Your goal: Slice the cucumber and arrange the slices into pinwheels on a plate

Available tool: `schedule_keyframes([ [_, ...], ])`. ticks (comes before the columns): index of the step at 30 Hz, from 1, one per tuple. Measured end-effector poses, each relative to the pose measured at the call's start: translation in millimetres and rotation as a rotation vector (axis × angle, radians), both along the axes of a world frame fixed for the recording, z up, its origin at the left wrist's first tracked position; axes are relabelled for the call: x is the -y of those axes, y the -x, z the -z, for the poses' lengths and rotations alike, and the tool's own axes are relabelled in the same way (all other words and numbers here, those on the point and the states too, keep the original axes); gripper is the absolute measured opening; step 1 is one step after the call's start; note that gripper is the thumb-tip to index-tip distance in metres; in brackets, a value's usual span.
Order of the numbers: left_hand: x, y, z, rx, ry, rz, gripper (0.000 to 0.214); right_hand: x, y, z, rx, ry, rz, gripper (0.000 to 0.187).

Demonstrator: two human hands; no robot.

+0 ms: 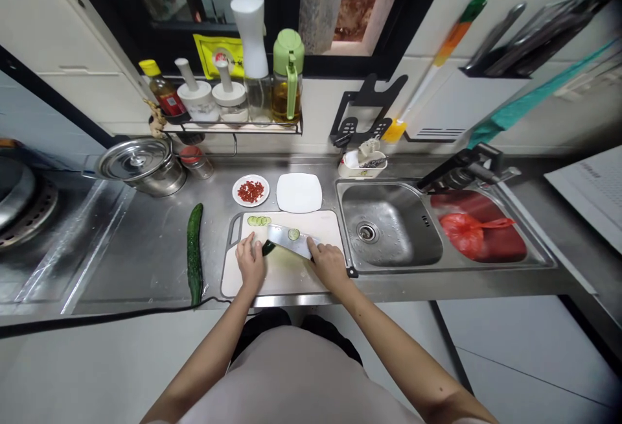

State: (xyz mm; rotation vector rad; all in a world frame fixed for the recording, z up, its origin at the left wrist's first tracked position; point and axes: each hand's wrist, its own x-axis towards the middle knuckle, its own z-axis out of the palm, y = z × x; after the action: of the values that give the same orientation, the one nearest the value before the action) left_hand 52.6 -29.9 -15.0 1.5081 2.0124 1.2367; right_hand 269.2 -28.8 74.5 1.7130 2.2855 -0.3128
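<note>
A pale cutting board [286,275] lies on the steel counter in front of me. My left hand [250,260] presses down on a short piece of cucumber [268,247] on the board, fingers curled over it. My right hand [329,262] is closed round the handle of a broad cleaver [290,241], whose blade rests against the cucumber piece. One slice clings to the blade [293,234]. Several cut cucumber slices [259,220] lie at the board's far left corner.
A whole cucumber [194,252] lies left of the board. Behind the board sit a small plate of chopped red chilli [251,190] and an empty white plate [299,192]. A double sink [389,229] is at right, with a red bag [466,229]. A lidded pot [140,164] stands far left.
</note>
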Motion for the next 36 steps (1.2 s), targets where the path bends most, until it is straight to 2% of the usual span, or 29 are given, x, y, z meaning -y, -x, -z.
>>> schedule_keyframes([
  [1, -1.8, -1.9, -6.7, -0.03, -0.027, -0.006, 0.042, 1.3, -2.4, -1.0, 0.0, -0.014, 0.001, 0.057],
  [3, -7.0, -7.6, -22.2, -0.103, -0.071, 0.062, 0.041, 3.8, -5.9, -3.8, 0.001, -0.04, -0.001, 0.055],
  [8, -26.5, -28.5, -55.4, -0.271, -0.024, 0.412, 0.032, 11.5, -10.6, -9.2, -0.005, -0.064, -0.048, 0.054],
  [12, -38.3, -39.1, -62.1, -0.324, 0.04, 0.589, 0.024, 17.9, -13.6, -10.8, -0.013, -0.054, -0.083, 0.053],
  [16, -41.7, -41.8, -62.1, -0.286, 0.042, 0.689, 0.017, 21.4, -16.5, -12.7, -0.012, -0.047, -0.103, 0.05],
  [19, -43.4, -42.2, -62.1, -0.182, 0.075, 0.694, 0.013, 22.5, -19.4, -13.3, 0.001, -0.044, -0.107, 0.05],
  [21, -45.9, -42.8, -60.7, -0.033, 0.135, 0.665, 0.012, 23.2, -22.0, -12.5, 0.01, -0.048, -0.106, 0.05],
  [26, -57.5, -43.7, -55.8, 0.572, 0.376, 0.52, 0.028, 24.4, -29.2, -8.4, 0.013, -0.053, -0.095, 0.05],
  [28, -62.2, -41.8, -56.1, 0.736, 0.438, 0.474, 0.033, 24.8, -31.3, -7.3, 0.016, -0.059, -0.088, 0.05],
  [33, -69.0, -32.5, -60.1, 0.974, 0.534, 0.379, 0.038, 26.2, -34.5, -6.1, 0.022, -0.079, -0.062, 0.052],
  [36, -69.8, -27.3, -60.3, 1.046, 0.543, 0.316, 0.039, 27.7, -36.9, -3.9, 0.029, -0.103, -0.049, 0.052],
])
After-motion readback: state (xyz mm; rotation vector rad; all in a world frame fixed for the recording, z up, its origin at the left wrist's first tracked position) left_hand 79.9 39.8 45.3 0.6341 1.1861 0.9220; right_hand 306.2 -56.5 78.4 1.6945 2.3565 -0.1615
